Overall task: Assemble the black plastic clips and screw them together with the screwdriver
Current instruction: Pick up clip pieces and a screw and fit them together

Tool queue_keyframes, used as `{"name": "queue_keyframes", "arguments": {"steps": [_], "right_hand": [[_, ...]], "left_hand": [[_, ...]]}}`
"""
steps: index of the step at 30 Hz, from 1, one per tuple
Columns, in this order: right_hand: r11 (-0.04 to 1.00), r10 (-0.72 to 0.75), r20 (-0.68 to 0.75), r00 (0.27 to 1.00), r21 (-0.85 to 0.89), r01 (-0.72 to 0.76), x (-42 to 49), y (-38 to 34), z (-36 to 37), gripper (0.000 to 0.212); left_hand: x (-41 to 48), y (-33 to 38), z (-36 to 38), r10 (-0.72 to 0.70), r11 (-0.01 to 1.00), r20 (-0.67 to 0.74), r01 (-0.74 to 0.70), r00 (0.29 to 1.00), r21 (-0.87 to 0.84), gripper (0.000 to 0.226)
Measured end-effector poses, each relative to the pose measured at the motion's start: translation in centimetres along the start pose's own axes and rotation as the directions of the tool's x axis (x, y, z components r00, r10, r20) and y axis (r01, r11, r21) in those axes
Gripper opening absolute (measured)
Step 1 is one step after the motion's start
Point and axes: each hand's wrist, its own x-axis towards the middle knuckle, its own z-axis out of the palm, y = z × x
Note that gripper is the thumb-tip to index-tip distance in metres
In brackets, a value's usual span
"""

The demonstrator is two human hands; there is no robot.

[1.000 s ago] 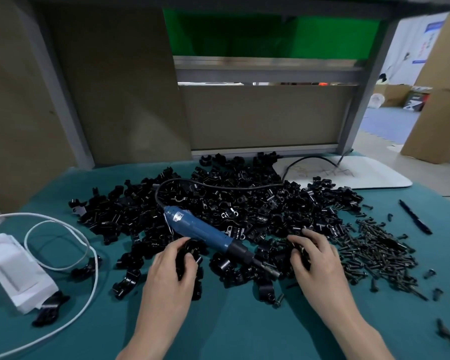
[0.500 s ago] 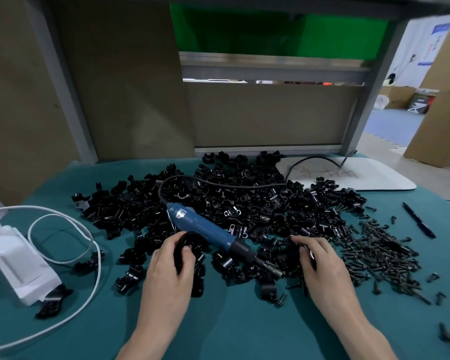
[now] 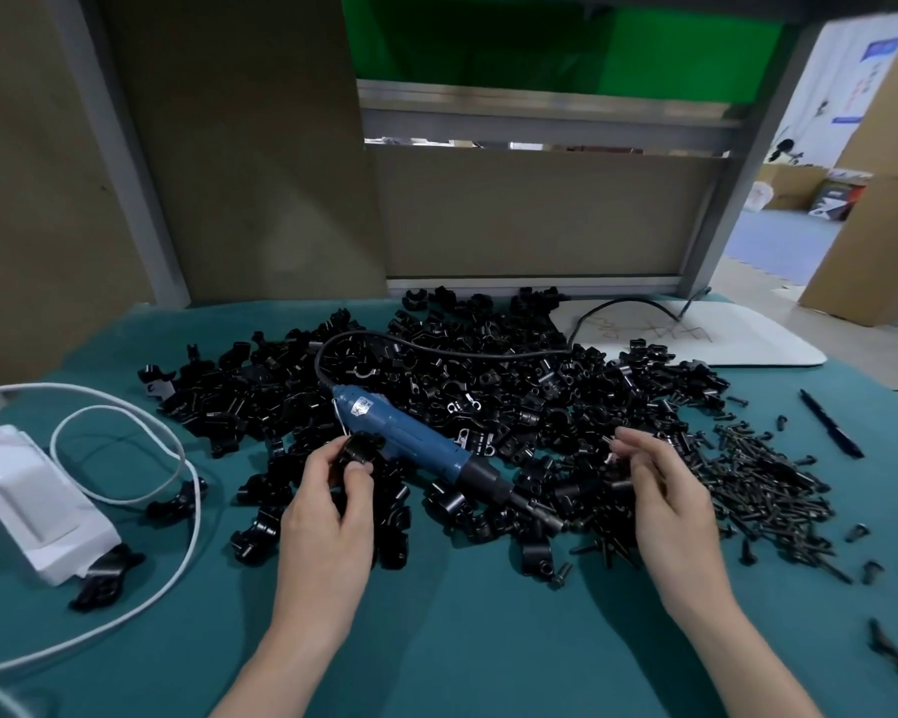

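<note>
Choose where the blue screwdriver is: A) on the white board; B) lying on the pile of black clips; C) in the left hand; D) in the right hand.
B: the blue screwdriver lies on the pile of black clips, gripped by neither the left hand nor the right hand.

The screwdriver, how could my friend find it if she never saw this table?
Find the teal table, then the heap of black clips in its middle. The screwdriver lies slanted on the heap's near side, between the left hand and the right hand. It is the only blue tool there, with a black cord curling from its far end.
</note>
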Motion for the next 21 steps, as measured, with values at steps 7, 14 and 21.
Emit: {"name": "queue_keyframes", "arguments": {"steps": [7,14,21], "right_hand": [[0.970,-0.107,0.049,0.993,-0.214,0.116,-0.9,0.0,-0.1,0.037],[0.860,-0.301,0.135,0.944,-0.389,0.330,-0.2,-1.6,1.4,0.037],[0.701,-0.079,0.555,0.828,-0.560,0.442,5.9,-6.4,9.9,0.041]], "left_hand": [[0.1,-0.2,0.1,-0.001,0.999,-0.009,0.001,1.000,-0.039,0.024],[0.1,-0.1,0.0,-0.009,0.998,-0.017,0.008,1.000,-0.057,0.019],[-0.1,0.7,-0.2,-0.014,0.998,-0.027,0.013,1.000,-0.069,0.030]]}}
